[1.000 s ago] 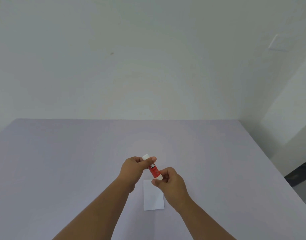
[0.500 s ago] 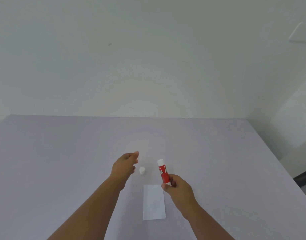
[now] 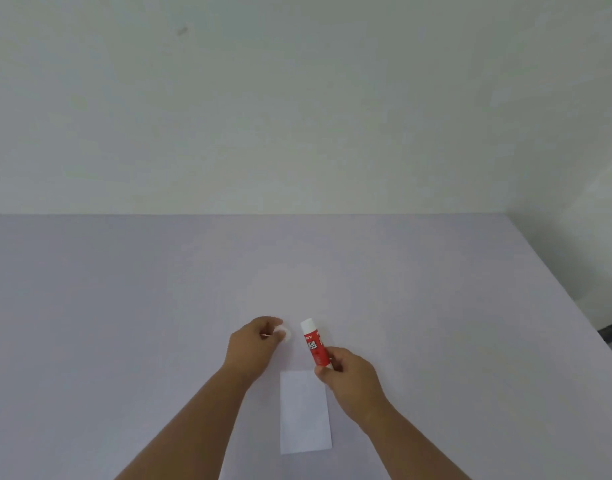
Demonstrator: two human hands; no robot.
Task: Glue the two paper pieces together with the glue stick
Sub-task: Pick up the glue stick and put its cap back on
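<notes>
My right hand (image 3: 349, 379) grips the lower end of a red glue stick (image 3: 315, 346). The stick stands nearly upright, uncapped, with its white tip on top. The small white cap (image 3: 283, 333) is on the table just left of it, blurred. My left hand (image 3: 254, 346) has its fingers curled, with the fingertips against the cap; I cannot tell whether they grip it. A white paper rectangle (image 3: 304, 414) lies flat on the table between my forearms, its top right corner under my right hand. Only one paper shape shows.
The pale lilac table (image 3: 124, 306) reaches back to a plain white wall. Its right edge (image 3: 567, 296) runs diagonally toward me, with a dark floor strip beyond it at the far right.
One second ago both hands held the stick while the left pulled at the cap. The cap then lay on the table with the left hand spread above it. Now the left fingers curl against it.
</notes>
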